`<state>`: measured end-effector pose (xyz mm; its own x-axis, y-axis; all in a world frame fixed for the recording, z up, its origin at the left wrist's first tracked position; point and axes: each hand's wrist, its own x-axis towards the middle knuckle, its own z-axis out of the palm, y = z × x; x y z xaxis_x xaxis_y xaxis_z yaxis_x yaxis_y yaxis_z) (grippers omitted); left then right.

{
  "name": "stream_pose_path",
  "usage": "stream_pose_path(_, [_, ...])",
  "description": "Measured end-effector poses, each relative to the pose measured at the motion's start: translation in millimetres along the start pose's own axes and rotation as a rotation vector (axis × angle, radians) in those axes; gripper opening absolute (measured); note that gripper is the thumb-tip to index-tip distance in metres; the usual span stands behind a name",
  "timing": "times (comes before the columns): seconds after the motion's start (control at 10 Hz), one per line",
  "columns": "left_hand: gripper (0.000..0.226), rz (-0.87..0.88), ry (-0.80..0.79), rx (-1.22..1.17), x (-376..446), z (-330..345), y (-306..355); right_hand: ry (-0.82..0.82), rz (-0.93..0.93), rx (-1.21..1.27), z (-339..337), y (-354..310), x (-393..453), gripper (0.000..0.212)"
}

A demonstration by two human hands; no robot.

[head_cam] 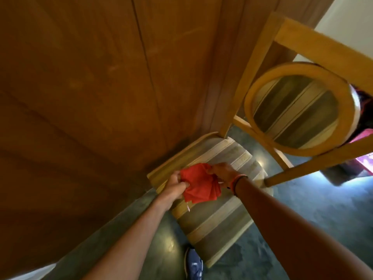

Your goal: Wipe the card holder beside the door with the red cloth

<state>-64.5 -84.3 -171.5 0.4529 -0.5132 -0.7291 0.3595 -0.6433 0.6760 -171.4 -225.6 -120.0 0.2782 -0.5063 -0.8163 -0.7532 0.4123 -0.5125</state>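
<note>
A folded red cloth (198, 185) is held over the striped seat of a wooden chair (212, 217). My left hand (174, 185) pinches its left edge. My right hand (224, 173), with thin bands on the wrist, grips its upper right corner. The big brown wooden door (90, 87) fills the left and top of the view. No card holder is in view.
The chair's back (298, 110), with a round padded ring, leans in at the upper right. A dark green polished floor (302, 215) lies below. My blue shoe (193, 263) shows at the bottom. Something red and dark (363, 126) sits behind the chair at the right edge.
</note>
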Motion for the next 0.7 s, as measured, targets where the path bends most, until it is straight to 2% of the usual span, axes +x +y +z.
stream_pose_path(0.1, [0.046, -0.047, -0.017, -0.026, 29.1, 13.4, -29.3, 0.034, 0.034, 0.005, 9.2, 25.3, 37.2, 0.007])
stream_pose_path(0.2, [0.055, -0.101, -0.001, -0.043, 53.0, 20.6, -55.1, -0.004, 0.053, 0.051, 23.6, 51.4, 67.9, 0.016])
stream_pose_path(0.3, [0.053, -0.161, -0.005, -0.005, 72.7, 22.7, -71.3, 0.019, 0.085, 0.127, 36.4, 66.9, 92.6, 0.02])
stream_pose_path(0.5, [0.061, -0.169, -0.06, 0.118, 69.3, 0.4, -64.7, 0.125, 0.108, 0.106, 48.6, 65.4, 98.4, 0.049])
stream_pose_path(0.6, [0.07, -0.078, -0.073, 0.121, 57.4, -13.8, -38.6, 0.138, 0.056, -0.02, 41.9, 43.7, 86.5, 0.068])
stream_pose_path(0.7, [0.072, 0.042, -0.052, 0.126, 38.9, -28.6, 4.1, 0.203, -0.079, -0.176, 34.4, 9.1, 61.7, 0.089])
